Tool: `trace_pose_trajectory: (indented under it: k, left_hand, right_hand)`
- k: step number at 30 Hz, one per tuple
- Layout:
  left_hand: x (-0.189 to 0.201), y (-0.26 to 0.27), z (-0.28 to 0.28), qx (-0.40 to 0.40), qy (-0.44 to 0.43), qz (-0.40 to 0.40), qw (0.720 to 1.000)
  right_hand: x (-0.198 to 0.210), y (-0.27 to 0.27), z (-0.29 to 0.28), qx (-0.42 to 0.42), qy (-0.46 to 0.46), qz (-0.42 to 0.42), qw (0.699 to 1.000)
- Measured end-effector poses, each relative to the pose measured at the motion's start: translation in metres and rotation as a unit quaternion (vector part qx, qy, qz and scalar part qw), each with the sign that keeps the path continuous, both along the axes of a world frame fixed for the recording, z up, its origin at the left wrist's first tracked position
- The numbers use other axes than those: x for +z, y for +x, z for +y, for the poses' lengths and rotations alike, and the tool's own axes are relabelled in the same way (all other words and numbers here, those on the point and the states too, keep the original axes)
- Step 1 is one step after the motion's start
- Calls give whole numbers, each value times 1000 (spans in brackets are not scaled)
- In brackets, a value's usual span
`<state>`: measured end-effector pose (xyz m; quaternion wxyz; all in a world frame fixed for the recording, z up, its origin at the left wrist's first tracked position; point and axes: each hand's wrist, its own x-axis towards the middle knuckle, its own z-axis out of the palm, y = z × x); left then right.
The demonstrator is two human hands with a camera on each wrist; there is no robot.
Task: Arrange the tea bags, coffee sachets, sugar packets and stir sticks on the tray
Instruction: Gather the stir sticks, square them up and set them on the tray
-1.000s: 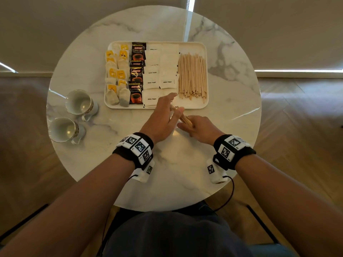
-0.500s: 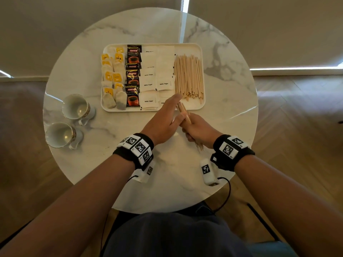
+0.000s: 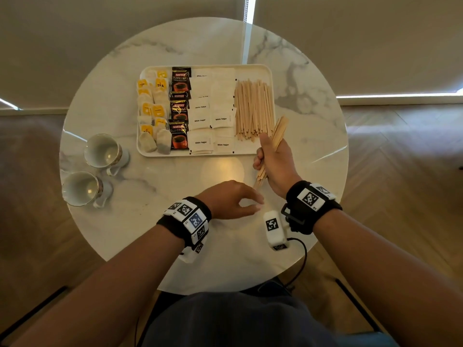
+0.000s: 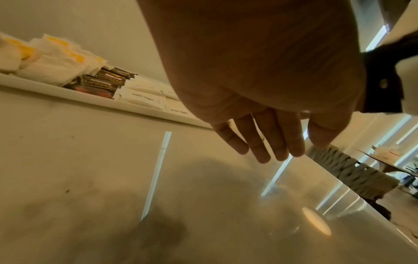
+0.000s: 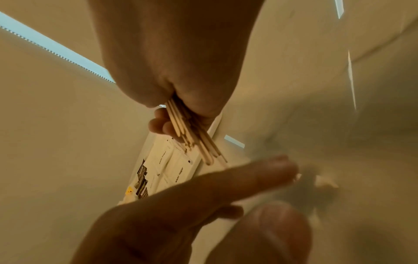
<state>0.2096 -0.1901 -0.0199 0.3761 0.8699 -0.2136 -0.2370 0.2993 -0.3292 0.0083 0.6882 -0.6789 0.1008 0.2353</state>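
Two cups stand at the left of the round marble bench, one nearer than the other, both apart from the tray. On the tray, from left: tea bags with yellow tags in two columns, coffee sachets in one dark column, white sugar packets in two columns, and a spread of stir sticks lying lengthwise along the right side. Near the front of the bench, the left hand hovers just above the marble, its grip apart, fingers loosely extended and holding nothing; the left wrist view shows the fingers straight and clear of the surface. Just right of it, the right hand is raised at the tray's near right corner, its grip clamped around a bundle of sticks. The bundle tilts, its far ends fanning over the tray's edge beside the laid sticks, its near ends poking out below the fist.
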Motion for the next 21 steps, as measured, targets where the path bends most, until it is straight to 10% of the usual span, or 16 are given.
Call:
trace_pose_trajectory:
  k: [21]
  left_hand:
    - [13, 55, 28, 136, 0, -79, 988]
  right_hand:
    - [-4, 82, 20, 83, -111, 13, 990]
